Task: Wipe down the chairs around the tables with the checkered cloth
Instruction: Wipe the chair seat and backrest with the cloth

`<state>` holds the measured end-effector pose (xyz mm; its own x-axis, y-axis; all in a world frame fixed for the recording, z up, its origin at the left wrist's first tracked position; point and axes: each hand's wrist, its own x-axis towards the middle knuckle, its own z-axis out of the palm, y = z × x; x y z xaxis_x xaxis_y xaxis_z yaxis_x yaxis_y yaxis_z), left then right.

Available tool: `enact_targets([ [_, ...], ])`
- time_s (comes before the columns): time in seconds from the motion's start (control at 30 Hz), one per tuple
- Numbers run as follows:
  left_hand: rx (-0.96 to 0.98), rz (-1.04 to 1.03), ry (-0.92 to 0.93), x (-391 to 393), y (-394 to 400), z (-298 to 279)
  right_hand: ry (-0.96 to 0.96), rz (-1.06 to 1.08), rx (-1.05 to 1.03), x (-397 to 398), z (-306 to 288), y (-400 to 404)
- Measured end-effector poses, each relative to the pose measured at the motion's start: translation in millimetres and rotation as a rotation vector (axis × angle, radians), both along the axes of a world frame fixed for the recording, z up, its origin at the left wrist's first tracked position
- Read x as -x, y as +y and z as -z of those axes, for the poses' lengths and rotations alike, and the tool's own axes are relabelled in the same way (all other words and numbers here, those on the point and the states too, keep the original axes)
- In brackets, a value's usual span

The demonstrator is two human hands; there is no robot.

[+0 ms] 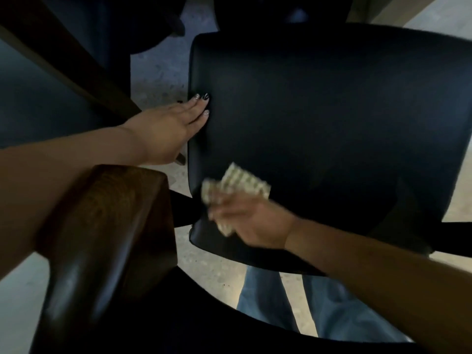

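A black padded chair seat (319,118) fills the middle and right of the view. My left hand (171,123) lies flat with straight fingers on the seat's left edge. My right hand (245,218) grips the crumpled checkered cloth (240,185) at the seat's near left corner, blurred by motion. The cloth is pale with a fine green-and-white check, partly hidden under my fingers.
A brown wooden chair back (107,226) stands close at lower left, under my left forearm. Another dark chair (38,98) and a wooden table edge (63,60) are at upper left. Speckled floor (155,72) shows between them. My jeans (327,307) show below the seat.
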<state>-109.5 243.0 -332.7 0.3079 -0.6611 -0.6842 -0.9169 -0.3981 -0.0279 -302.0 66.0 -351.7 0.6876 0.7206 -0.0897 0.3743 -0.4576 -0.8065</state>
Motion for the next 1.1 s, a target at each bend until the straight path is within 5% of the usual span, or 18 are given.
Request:
enact_targets([
  [0.1, -0.038, 0.014, 0.009, -8.3, -5.2, -1.4, -0.077, 0.449, -0.174, -77.8, -16.4, -42.1],
  [0.17, -0.066, 0.024, 0.02, -14.5, -6.4, -3.5, -0.319, 0.449, 0.047, -132.5, -14.4, -74.4],
  [0.3, -0.108, 0.0, 0.046, -14.9, -9.2, -8.2, -0.165, 0.459, 0.547, -198.4, 2.5, -98.3],
  [0.43, -0.108, 0.027, 0.012, -2.4, -9.7, -6.2, -0.215, 0.583, 0.61, -198.4, 15.4, -81.8],
  [0.73, -0.06, -0.084, 0.084, -1.3, -8.6, -10.1, -0.313, 0.251, 0.381, -124.1, 20.2, -47.0],
  [0.97, 0.013, -0.096, 0.06, 4.3, -8.6, -10.7, -0.217, -0.076, 0.417, -0.1, 27.9, -7.3],
  [1.1, 0.066, -0.13, 0.07, 5.4, -7.5, -13.2, -0.387, -0.304, 0.474, 54.4, 21.7, -9.4],
])
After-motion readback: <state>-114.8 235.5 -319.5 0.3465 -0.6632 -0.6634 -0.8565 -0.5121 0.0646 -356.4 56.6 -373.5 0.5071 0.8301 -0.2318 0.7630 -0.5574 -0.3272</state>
